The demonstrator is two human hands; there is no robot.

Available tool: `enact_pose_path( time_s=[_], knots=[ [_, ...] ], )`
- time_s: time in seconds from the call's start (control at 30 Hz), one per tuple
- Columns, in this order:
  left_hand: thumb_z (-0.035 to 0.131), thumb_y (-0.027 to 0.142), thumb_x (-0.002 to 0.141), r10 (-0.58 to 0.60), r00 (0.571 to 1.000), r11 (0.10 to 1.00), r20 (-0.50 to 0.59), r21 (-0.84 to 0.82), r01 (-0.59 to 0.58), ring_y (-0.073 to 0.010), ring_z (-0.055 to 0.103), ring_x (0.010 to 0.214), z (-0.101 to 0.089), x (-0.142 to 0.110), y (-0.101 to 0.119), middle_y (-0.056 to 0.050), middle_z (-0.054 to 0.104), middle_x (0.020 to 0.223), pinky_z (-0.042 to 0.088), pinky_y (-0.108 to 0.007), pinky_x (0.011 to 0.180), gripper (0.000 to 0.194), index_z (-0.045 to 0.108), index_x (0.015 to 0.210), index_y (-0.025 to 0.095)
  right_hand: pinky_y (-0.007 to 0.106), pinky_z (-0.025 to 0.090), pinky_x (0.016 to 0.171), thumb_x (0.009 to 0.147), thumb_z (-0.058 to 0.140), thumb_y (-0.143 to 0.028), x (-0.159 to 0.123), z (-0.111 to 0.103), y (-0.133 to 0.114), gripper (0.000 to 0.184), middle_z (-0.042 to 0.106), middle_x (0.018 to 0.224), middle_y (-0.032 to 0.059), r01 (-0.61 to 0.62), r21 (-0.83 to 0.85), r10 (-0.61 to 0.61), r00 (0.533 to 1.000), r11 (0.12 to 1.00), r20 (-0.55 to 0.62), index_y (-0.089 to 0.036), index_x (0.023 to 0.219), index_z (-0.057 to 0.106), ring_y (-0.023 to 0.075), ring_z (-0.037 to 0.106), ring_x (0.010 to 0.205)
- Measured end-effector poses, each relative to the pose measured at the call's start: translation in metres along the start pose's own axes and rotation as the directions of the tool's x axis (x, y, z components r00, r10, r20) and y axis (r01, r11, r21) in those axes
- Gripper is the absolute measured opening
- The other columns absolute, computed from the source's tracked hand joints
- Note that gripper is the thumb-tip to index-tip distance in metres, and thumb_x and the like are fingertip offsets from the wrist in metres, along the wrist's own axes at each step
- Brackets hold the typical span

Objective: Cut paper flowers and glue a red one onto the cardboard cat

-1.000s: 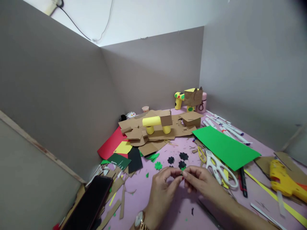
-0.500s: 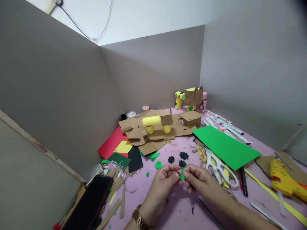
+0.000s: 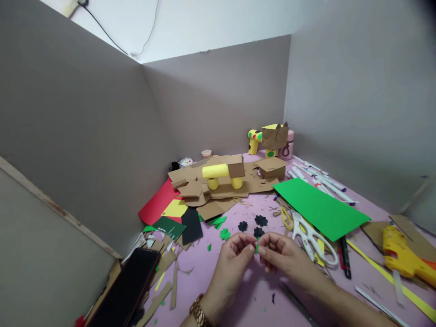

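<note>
Between my fingertips is a small piece of green paper [image 3: 256, 248], seen nearly edge-on, so its outline is mostly hidden. My left hand [image 3: 235, 259] pinches it from the left. From the other side my right hand [image 3: 281, 254] grips it between thumb and fingers. Just beyond my hands lie black paper flowers [image 3: 261, 220] and a green paper flower [image 3: 225, 234]. White-handled scissors [image 3: 311, 238] rest to the right of my right hand. Beneath my right forearm lies a dark, slim tool [image 3: 296, 302], partly covered.
A yellow tube figure with a cardboard head [image 3: 218, 171] stands on cardboard sheets. Green paper [image 3: 320, 206], markers [image 3: 330, 184] and a yellow glue gun [image 3: 405, 254] lie right. A phone [image 3: 126, 286] and cardboard scraps [image 3: 165, 268] lie left. Grey partitions [image 3: 218, 100] surround the table.
The green paper piece has turned between my fingers and now shows a narrower face. My right hand has shifted slightly left, closer to my left hand.
</note>
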State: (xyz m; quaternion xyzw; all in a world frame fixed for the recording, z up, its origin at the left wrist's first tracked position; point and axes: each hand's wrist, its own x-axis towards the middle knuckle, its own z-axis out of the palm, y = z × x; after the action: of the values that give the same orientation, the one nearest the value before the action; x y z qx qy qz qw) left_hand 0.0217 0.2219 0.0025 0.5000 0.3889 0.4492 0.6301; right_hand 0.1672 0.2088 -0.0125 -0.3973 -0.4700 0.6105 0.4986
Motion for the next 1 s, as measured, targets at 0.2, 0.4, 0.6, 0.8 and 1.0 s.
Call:
enact_pose_path(
  time_s=[0.2,0.4,0.6,0.8,1.0],
  knots=[
    [0.066,0.022,0.074,-0.017,1.0,1.0,0.025,-0.022,0.018,-0.0115,0.052,0.065,0.0006,-0.0014,0.0002,0.001,0.059,0.07,0.039,-0.023,0.064,0.009,0.063,0.08,0.016,0.021,0.04,0.046,0.066,0.074,-0.047,0.0006,-0.0012,-0.0002,0.035,0.059,0.055,-0.0048,-0.023,0.028,0.023,1.0,0.999,-0.016,-0.016,0.076,0.06,0.0079,0.051,0.045],
    [0.068,0.025,0.072,-0.002,1.0,1.0,0.022,-0.012,0.002,-0.014,0.054,0.068,0.0007,-0.0012,0.0017,-0.001,0.062,0.073,0.041,-0.026,0.067,0.013,0.064,0.08,0.016,0.02,0.039,0.045,0.066,0.075,-0.047,-0.0008,0.0002,-0.0028,0.036,0.059,0.055,-0.0052,-0.033,0.059,0.034,0.999,0.998,-0.017,-0.016,0.078,0.061,0.0069,0.051,0.044],
    [0.068,0.024,0.072,-0.03,0.999,0.997,0.011,-0.074,0.031,-0.0124,0.054,0.064,0.0007,-0.0017,0.0023,0.001,0.059,0.068,0.04,-0.024,0.065,0.012,0.062,0.079,0.016,0.02,0.04,0.044,0.065,0.075,-0.046,-0.0006,0.0011,-0.0044,0.036,0.062,0.055,-0.0041,-0.054,0.089,0.056,0.998,0.995,-0.017,-0.016,0.08,0.062,0.0076,0.053,0.042],
    [0.069,0.023,0.073,-0.064,0.995,0.982,0.074,-0.172,0.076,-0.0112,0.052,0.062,0.0012,-0.0019,-0.0001,0.002,0.057,0.066,0.04,-0.023,0.064,0.013,0.061,0.081,0.016,0.019,0.039,0.044,0.063,0.077,-0.046,-0.0003,0.0026,-0.0072,0.036,0.062,0.054,-0.0042,-0.056,0.105,0.057,0.998,0.993,-0.01,-0.016,0.074,0.06,0.0067,0.052,0.042],
    [0.066,0.021,0.073,0.046,0.999,0.999,-0.025,-0.023,-0.046,-0.0126,0.053,0.065,0.0003,-0.0012,0.0012,0.001,0.059,0.07,0.04,-0.023,0.064,0.008,0.062,0.077,0.016,0.019,0.039,0.043,0.066,0.074,-0.046,0.0,0.0001,-0.002,0.035,0.06,0.054,-0.0045,-0.053,0.048,0.054,0.999,0.997,-0.004,-0.016,0.075,0.058,0.0076,0.053,0.043]
  ],
)
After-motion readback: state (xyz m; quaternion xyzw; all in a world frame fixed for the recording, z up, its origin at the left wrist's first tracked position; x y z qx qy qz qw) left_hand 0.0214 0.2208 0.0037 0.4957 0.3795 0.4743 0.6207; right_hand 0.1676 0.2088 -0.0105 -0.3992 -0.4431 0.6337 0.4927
